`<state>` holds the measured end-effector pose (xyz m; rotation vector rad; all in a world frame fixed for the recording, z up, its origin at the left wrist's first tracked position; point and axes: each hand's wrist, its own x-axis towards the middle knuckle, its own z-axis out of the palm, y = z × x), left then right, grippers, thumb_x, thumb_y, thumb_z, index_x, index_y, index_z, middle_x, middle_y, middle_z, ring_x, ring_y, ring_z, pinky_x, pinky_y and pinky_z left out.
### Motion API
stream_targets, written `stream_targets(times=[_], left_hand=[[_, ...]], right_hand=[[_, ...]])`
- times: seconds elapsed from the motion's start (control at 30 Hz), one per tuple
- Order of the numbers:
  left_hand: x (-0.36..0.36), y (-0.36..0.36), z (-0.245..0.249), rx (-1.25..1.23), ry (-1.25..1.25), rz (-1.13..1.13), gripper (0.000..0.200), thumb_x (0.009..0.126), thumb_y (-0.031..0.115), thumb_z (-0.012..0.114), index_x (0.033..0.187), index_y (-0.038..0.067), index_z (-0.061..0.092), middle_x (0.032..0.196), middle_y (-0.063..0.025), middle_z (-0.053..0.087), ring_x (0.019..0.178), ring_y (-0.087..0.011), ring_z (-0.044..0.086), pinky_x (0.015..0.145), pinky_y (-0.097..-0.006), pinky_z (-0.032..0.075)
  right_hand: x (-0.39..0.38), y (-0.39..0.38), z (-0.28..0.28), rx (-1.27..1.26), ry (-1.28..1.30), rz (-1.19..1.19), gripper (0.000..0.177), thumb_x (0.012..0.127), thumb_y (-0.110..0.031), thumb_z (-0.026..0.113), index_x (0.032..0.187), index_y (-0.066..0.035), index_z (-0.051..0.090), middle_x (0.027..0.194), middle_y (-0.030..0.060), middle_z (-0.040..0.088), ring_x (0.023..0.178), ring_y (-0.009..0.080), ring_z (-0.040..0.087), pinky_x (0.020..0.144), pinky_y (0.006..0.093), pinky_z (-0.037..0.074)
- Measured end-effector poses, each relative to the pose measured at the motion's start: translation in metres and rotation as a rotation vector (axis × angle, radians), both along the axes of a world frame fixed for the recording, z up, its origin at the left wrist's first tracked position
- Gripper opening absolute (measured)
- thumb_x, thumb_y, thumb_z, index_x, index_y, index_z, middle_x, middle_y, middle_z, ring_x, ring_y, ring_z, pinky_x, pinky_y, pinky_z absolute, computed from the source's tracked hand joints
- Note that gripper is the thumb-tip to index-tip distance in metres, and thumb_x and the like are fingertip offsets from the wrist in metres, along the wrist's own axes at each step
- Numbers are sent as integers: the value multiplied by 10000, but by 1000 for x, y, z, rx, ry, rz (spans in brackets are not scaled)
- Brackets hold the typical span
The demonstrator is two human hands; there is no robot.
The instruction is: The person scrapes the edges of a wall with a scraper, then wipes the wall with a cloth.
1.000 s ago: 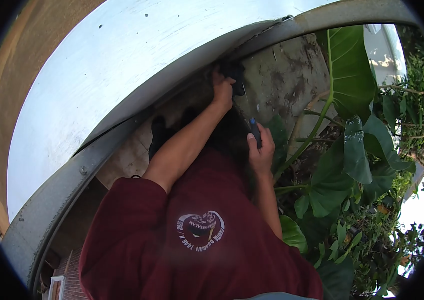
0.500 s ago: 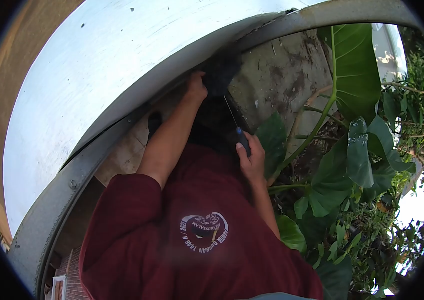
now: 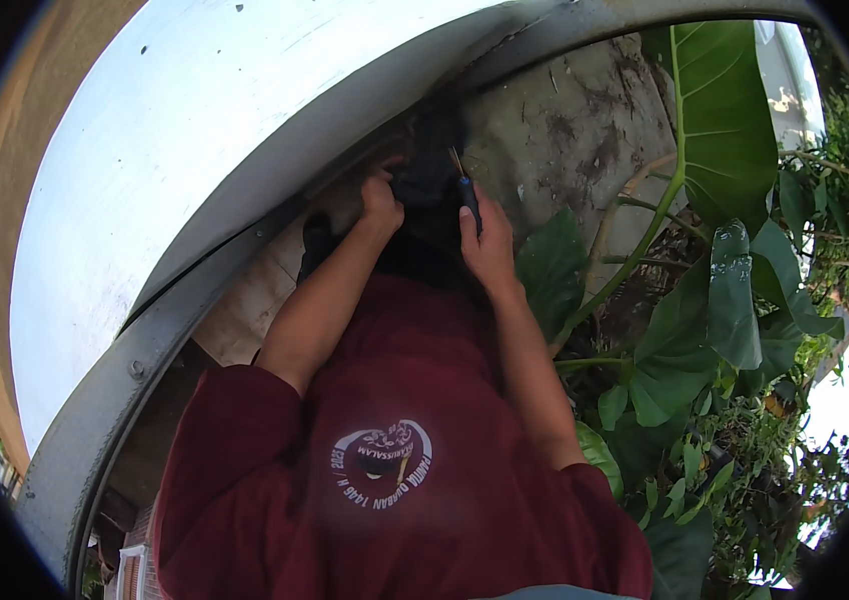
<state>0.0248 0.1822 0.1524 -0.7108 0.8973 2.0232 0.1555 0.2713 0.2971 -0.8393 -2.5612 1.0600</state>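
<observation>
A screwdriver (image 3: 470, 200) with a dark handle and a blue ring is gripped in my right hand (image 3: 489, 245), its thin metal shaft pointing up and away from me. My left hand (image 3: 381, 203) is closed, close to the underside of the grey metal frame (image 3: 274, 222); what its fingers hold, if anything, is hidden. Just beyond both hands lies a dark, shadowed patch (image 3: 434, 150) that I cannot make out clearly. The screwdriver tip is beside this patch, and contact with anything does not show.
A large white curved panel (image 3: 174, 130) spans the upper left above the frame. Big green leaves (image 3: 729, 140) and stems crowd my right side. Behind the hands is a stained concrete surface (image 3: 564, 130). Pale tiles (image 3: 244, 310) show below the frame.
My right hand has moved up and slightly left with the screwdriver, whose tip is now higher. My left hand has shifted a little down and left.
</observation>
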Motion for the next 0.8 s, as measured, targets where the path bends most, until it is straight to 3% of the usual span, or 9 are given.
stream_targets(times=[0.2,0.3,0.5,0.73,0.8], left_hand=[[-4,5,62,-79,190,-365,361,908,332,551,1096,36,636,1130,-110,589,1124,-225,530,996,-346,390],[-7,17,75,-291,527,-555,469,889,389,624,1161,8,635,1081,-121,647,1021,-188,587,906,-306,446],[-26,33,60,-357,365,-830,466,864,412,658,1077,-1,686,872,-96,691,808,-152,618,811,-282,476],[-11,15,76,-335,361,-550,445,872,374,657,1052,-33,662,986,-130,667,873,-207,639,756,-326,505],[-10,6,72,-357,232,-452,427,876,340,658,1075,-37,641,1013,-141,659,897,-229,647,747,-344,520]], right_hand=[[-43,16,-52,39,-70,-34,431,907,-157,524,1286,44,490,1020,307,568,935,481,575,810,489,476],[-53,6,-56,83,-138,-66,453,913,-178,513,1309,37,465,1059,313,552,947,487,570,817,503,475],[-71,-14,-47,-47,-248,-135,477,925,-203,492,1335,33,427,1112,322,531,974,492,561,844,510,471],[-59,-17,-53,-153,-28,-187,413,923,-183,489,1282,20,507,1037,276,611,977,444,598,845,475,474],[-55,-18,-51,-397,-51,-312,399,924,-192,508,1258,26,528,977,228,646,941,378,629,829,426,484]])
